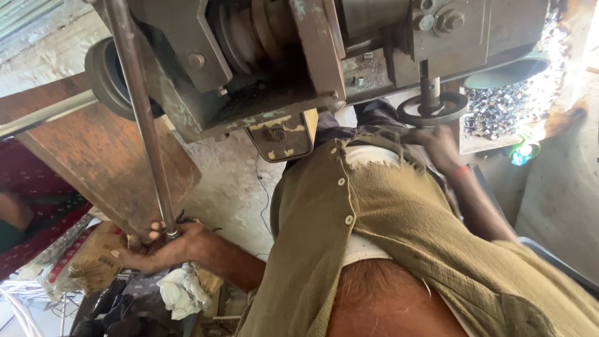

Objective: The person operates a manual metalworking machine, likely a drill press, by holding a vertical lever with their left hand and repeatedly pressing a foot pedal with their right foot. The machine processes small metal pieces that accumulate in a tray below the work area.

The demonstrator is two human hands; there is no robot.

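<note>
The left hand (163, 246) is clamped around the lower end of a long metal lever rod (142, 118), which slants up from it to the greenish press machine (274, 62). The right hand (440, 146) rests just under a small round handwheel (432, 109); whether its fingers close on it cannot be told. White rags (181, 292) lie just below the left hand.

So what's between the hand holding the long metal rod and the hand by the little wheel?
In the head view, mostly the person's buttoned olive shirt, lying between the left hand on the rod and the right hand at the wheel.
</note>
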